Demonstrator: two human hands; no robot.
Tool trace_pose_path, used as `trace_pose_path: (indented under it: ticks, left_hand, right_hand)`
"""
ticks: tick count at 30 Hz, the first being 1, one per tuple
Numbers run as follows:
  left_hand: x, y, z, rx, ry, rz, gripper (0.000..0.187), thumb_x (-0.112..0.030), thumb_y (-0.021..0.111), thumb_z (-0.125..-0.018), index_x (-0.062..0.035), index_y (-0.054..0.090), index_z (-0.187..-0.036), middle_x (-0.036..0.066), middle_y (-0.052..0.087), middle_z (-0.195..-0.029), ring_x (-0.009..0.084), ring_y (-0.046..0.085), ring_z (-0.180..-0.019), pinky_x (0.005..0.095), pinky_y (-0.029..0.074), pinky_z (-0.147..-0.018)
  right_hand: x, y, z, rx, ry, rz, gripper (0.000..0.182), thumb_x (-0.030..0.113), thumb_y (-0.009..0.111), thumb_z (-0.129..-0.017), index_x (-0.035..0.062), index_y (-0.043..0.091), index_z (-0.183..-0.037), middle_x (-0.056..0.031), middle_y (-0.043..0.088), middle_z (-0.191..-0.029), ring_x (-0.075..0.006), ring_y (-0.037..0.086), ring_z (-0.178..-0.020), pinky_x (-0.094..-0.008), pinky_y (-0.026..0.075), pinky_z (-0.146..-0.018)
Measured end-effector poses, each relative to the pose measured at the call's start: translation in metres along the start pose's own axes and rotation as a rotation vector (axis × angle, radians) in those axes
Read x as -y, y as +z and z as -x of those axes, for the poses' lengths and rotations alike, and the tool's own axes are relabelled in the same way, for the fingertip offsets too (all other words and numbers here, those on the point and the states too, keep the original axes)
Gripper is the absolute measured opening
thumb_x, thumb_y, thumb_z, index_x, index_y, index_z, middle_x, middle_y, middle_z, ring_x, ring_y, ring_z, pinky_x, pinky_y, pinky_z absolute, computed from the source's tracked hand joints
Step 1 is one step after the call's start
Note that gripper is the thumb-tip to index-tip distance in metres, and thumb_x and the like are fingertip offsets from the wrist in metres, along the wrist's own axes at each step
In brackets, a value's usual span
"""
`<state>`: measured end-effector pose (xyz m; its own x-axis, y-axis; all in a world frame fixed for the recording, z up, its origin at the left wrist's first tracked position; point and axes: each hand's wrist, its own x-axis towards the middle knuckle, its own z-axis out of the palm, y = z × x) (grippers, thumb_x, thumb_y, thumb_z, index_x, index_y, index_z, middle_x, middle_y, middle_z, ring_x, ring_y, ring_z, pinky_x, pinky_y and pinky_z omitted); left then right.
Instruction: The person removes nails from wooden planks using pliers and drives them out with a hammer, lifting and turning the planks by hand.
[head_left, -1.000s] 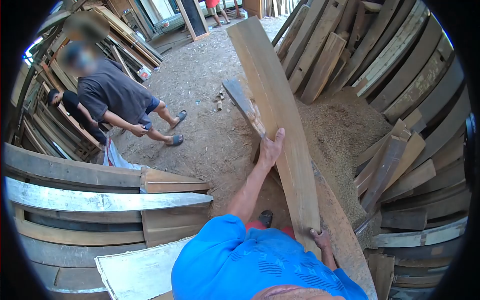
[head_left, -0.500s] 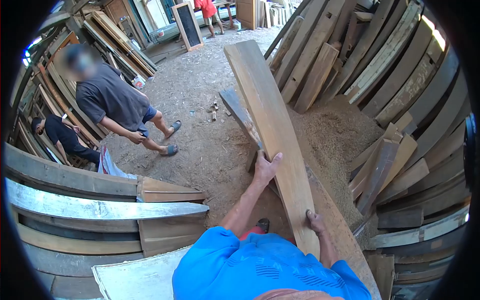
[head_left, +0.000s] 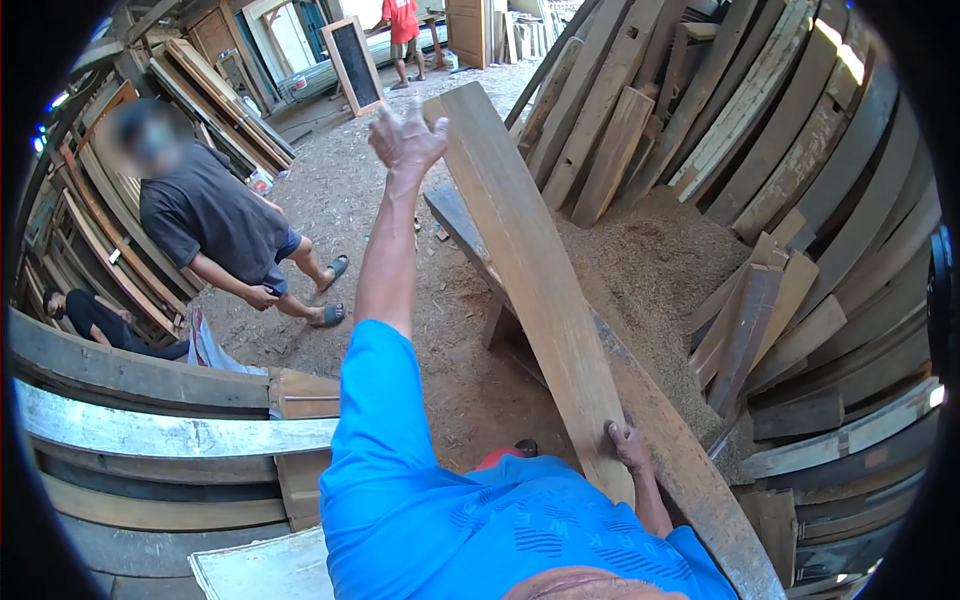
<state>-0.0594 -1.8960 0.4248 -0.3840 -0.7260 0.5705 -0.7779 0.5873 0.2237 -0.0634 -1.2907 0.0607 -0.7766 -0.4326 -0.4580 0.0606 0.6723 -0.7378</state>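
Observation:
A long wooden board (head_left: 530, 270) slants from beside my waist toward the far side, lying across a worn wooden bench (head_left: 650, 400). My right hand (head_left: 628, 447) grips the board's right edge near its close end, thumb on top and the other fingers hidden beneath. My left hand (head_left: 408, 140) is raised in the air, reaching forward just left of the board's far end. Its fingers are spread, somewhat blurred, and hold nothing.
Many planks (head_left: 610, 150) lean along the right side above a sawdust pile (head_left: 660, 270). Stacked boards (head_left: 150, 440) line the left. A person in a dark shirt (head_left: 215, 215) stands at left; another crouches behind. A person in red (head_left: 400, 25) stands far back beside a framed panel (head_left: 352, 65).
My left hand has let go of the board's left edge and moved forward and up, its fingers opening. My right hand keeps its grip. The view has shifted slightly.

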Motion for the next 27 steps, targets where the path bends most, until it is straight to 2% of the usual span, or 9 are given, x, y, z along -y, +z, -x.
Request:
trace_pose_path:
  ticks: [4,5,7,10,11,12,13,24,27]
  left_hand:
    - [0.044,0.091,0.045,-0.182,-0.254,0.972,0.083,-0.061,0.055,-0.098,-0.0025,0.042,-0.155,0.033,0.039,-0.156,0.0363,0.034,-0.151,0.0493,0.026,-0.122]
    - [0.039,0.143,0.087,-0.251,-0.258,1.266,0.079,-0.058,0.054,-0.101,0.0035,0.042,-0.149,0.027,0.054,-0.142,0.0317,0.052,-0.136,0.0412,0.043,-0.110]
    - [0.041,0.146,0.218,0.405,-0.196,1.807,0.061,-0.055,0.055,-0.103,-0.0032,0.040,-0.132,0.005,0.060,-0.107,0.0134,0.062,-0.088,0.0259,0.052,-0.071]
    - [-0.025,0.108,0.393,0.890,-0.496,1.866,0.074,-0.069,0.024,-0.104,-0.0117,0.042,-0.147,0.009,0.057,-0.144,0.0258,0.056,-0.129,0.0441,0.043,-0.111]
    - [-0.034,0.110,0.446,1.164,-0.746,1.915,0.066,-0.058,0.044,-0.105,-0.0087,0.040,-0.150,0.009,0.057,-0.143,0.0247,0.054,-0.132,0.0450,0.041,-0.112]
    - [-0.050,0.093,0.485,0.931,-0.273,1.815,0.052,-0.042,0.062,-0.103,-0.0075,0.049,-0.140,0.007,0.062,-0.132,0.0198,0.059,-0.119,0.0416,0.048,-0.100]
    - [-0.065,0.094,0.509,0.976,-0.341,1.788,0.051,-0.038,0.067,-0.101,-0.0070,0.051,-0.137,0.005,0.063,-0.125,0.0171,0.059,-0.112,0.0384,0.049,-0.094]
    - [-0.150,-0.045,0.313,0.690,-0.011,2.014,0.044,-0.027,0.066,-0.102,-0.0003,0.050,-0.133,0.000,0.059,-0.107,0.0082,0.054,-0.092,0.0259,0.049,-0.079]
    - [-0.166,-0.066,0.284,0.793,0.160,2.202,0.064,-0.040,0.068,-0.101,0.0021,0.045,-0.143,0.009,0.059,-0.132,0.0170,0.057,-0.116,0.0356,0.048,-0.099]
  right_hand:
    - [-0.007,0.007,-0.001,-0.045,-0.062,-0.005,0.056,0.052,0.074,-0.088,-0.0042,0.072,-0.090,-0.0066,0.063,-0.071,-0.0172,0.058,-0.070,-0.0400,0.048,-0.066]
    - [-0.008,0.008,-0.001,-0.036,-0.037,-0.006,0.056,0.052,0.074,-0.088,-0.0039,0.073,-0.092,-0.0076,0.065,-0.073,-0.0177,0.059,-0.071,-0.0398,0.049,-0.067]
    - [-0.007,0.006,-0.002,-0.021,0.014,0.004,0.056,0.052,0.074,-0.088,-0.0031,0.074,-0.098,-0.0095,0.069,-0.076,-0.0186,0.062,-0.073,-0.0396,0.050,-0.069]
    - [-0.013,0.009,-0.002,-0.135,-0.080,-0.039,0.057,0.052,0.073,-0.087,-0.0027,0.075,-0.104,-0.0127,0.072,-0.081,-0.0199,0.066,-0.076,-0.0393,0.052,-0.072]
    - [-0.011,0.006,-0.002,-0.143,-0.079,-0.039,0.058,0.052,0.073,-0.087,-0.0027,0.075,-0.105,-0.0135,0.073,-0.083,-0.0200,0.067,-0.077,-0.0395,0.053,-0.073]
    - [-0.005,0.002,-0.002,-0.147,-0.081,-0.040,0.058,0.052,0.073,-0.087,-0.0028,0.075,-0.105,-0.0143,0.074,-0.084,-0.0201,0.067,-0.078,-0.0397,0.053,-0.073]
    - [-0.001,0.000,0.005,-0.141,-0.075,-0.039,0.058,0.052,0.073,-0.087,-0.0028,0.075,-0.106,-0.0151,0.074,-0.086,-0.0203,0.068,-0.079,-0.0399,0.053,-0.074]
    - [0.216,-0.082,0.107,-0.441,-0.421,-0.155,0.066,0.055,0.080,-0.082,-0.0029,0.064,-0.109,-0.0107,0.068,-0.089,-0.0205,0.063,-0.083,-0.0393,0.051,-0.075]
    - [0.220,-0.102,0.150,-0.378,-0.575,-0.301,0.079,0.060,0.084,-0.077,-0.0017,0.059,-0.121,-0.0081,0.066,-0.105,-0.0185,0.062,-0.094,-0.0345,0.051,-0.082]
